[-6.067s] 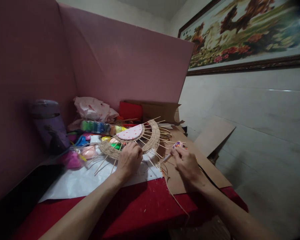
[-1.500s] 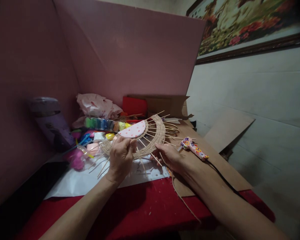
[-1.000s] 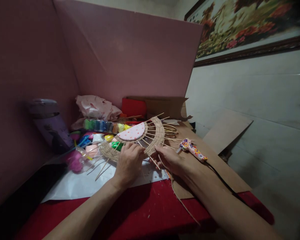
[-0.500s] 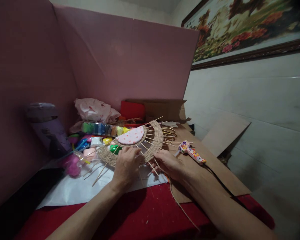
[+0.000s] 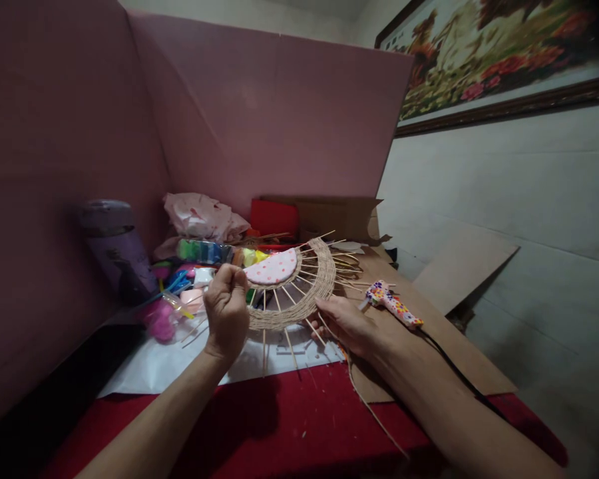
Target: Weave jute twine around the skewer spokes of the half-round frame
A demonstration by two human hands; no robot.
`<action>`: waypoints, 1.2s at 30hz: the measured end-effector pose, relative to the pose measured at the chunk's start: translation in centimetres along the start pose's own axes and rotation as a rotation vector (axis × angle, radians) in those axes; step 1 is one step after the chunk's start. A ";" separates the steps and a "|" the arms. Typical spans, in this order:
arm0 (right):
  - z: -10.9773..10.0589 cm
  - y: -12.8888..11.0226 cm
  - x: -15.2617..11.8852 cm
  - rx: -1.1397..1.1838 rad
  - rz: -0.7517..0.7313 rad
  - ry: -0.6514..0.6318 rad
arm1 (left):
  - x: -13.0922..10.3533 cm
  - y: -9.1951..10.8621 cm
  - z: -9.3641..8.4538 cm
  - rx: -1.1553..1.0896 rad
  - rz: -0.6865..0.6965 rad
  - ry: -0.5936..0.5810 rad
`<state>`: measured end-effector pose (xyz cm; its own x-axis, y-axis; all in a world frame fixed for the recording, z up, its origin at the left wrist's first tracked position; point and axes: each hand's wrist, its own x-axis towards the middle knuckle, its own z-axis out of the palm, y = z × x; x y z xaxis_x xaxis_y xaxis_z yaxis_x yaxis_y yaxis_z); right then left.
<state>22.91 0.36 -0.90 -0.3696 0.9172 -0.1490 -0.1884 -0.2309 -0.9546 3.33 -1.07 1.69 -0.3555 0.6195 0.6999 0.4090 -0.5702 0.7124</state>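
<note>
A half-round woven fan frame (image 5: 284, 318) of thin sticks and tan twine is held above the table, with a dotted pale half disc (image 5: 274, 267) at its centre. My left hand (image 5: 227, 309) is closed at the frame's left side, its fingertips near the left end of the half disc. My right hand (image 5: 347, 322) pinches the lower right edge of the woven band, its other fingers beneath. A loose strand of twine (image 5: 374, 414) trails from my right hand down over the red cloth.
A flowered glue gun (image 5: 394, 305) lies on cardboard (image 5: 444, 362) at the right, its black cord running forward. Colourful clay packs (image 5: 204, 251), a purple bottle (image 5: 120, 256) and a crumpled pink bag (image 5: 202, 216) sit behind and left. White sheet (image 5: 154, 362) lies over red cloth (image 5: 289, 426).
My left hand has moved left and up along the frame from its lower middle, uncovering the woven band and sticks there. My right hand keeps its grip. The view has shifted slightly.
</note>
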 end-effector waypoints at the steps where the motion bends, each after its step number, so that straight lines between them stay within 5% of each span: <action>1: 0.1 0.0 0.0 -0.002 0.001 0.002 | 0.0 0.0 0.0 -0.036 -0.015 0.000; 5: 0.2 -0.1 -0.1 -0.017 0.005 0.004 | -0.1 0.1 0.1 -0.085 -0.085 -0.046; 11: -0.2 0.4 0.4 0.032 -0.023 -0.002 | 1.0 -0.3 0.2 0.133 -0.035 -0.174; 19: -0.7 1.0 0.9 -0.044 -0.095 -0.024 | 0.9 0.9 -0.3 0.633 0.125 -0.608; 28: -1.0 0.5 0.5 -0.656 -0.082 0.169 | -2.8 -0.1 -0.9 0.639 0.390 -0.731; 36: 0.9 -1.3 -2.5 -1.606 -0.458 0.499 | -3.0 0.0 -0.8 0.779 0.533 -0.757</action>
<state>23.23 -1.90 0.99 -0.1987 0.8855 0.4200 0.9389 0.2948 -0.1776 3.70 -3.36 -0.34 0.4874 0.7129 0.5042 0.8435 -0.5337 -0.0607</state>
